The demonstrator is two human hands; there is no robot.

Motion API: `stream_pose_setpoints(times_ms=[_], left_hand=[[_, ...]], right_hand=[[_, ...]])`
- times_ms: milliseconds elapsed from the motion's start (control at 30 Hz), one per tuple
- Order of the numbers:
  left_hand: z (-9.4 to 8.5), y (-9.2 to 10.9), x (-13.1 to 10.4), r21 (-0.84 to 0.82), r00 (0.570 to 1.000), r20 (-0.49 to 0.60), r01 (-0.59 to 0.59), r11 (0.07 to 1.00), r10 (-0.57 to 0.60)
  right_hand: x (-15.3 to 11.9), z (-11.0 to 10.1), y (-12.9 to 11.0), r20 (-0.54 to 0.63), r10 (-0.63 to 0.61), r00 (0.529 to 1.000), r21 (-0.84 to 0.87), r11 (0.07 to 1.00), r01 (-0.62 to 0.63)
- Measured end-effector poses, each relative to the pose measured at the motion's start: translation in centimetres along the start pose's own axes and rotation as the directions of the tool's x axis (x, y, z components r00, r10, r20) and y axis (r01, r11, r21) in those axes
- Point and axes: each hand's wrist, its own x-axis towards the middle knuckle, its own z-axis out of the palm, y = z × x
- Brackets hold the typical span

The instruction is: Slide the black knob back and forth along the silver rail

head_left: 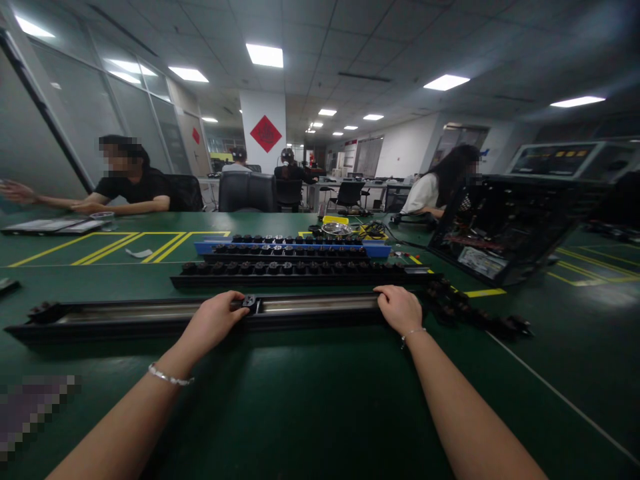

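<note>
A long black power strip housing (320,321), its channel open at the top and lined with a metal strip, lies across the green table in front of me. My left hand (216,320) pinches a small black socket module (249,303) sitting in the channel near its middle. At the right end, my right hand (400,308) grips the housing, fingers over its far edge and thumb partly hidden. More black socket modules (46,309) sit at the channel's left end. Beside my right hand, loose black socket modules (463,307) lie in a heap.
Beyond the housing lie a filled black strip (305,279) and a blue strip (377,249). An opened computer case (500,227) stands at the right. A metal dish (337,229) and cables sit farther back. People sit across the table, one left (133,183), one right (425,190).
</note>
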Motion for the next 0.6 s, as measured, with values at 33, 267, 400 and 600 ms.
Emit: stream_pose_setpoints(times_ms=[33, 267, 400, 600], left_hand=[[0.0, 0.02, -0.01, -0.008, 1.0, 0.001, -0.003, 1.0, 0.003], [0.1, 0.24, -0.05, -0.042, 0.999, 0.008, -0.035, 0.999, 0.035], [0.04, 0.39, -0.16, -0.059, 0.999, 0.031, -0.043, 0.997, 0.045], [-0.17, 0.89, -0.51, -0.071, 0.997, 0.031, -0.072, 0.995, 0.075]], right_hand=[[-0.01, -0.04, -0.02, 0.002, 0.0, 1.0, 0.0, 1.0, 0.0], [-0.04, -0.28, -0.13, 0.022, 0.012, 1.0, -0.001, 1.0, -0.012], [0.03, -0.04, 0.02, 0.018, 0.011, 1.0, -0.004, 1.0, -0.011], [0.13, 0.36, 0.3, -0.001, -0.01, 1.0, -0.014, 1.0, 0.01]])
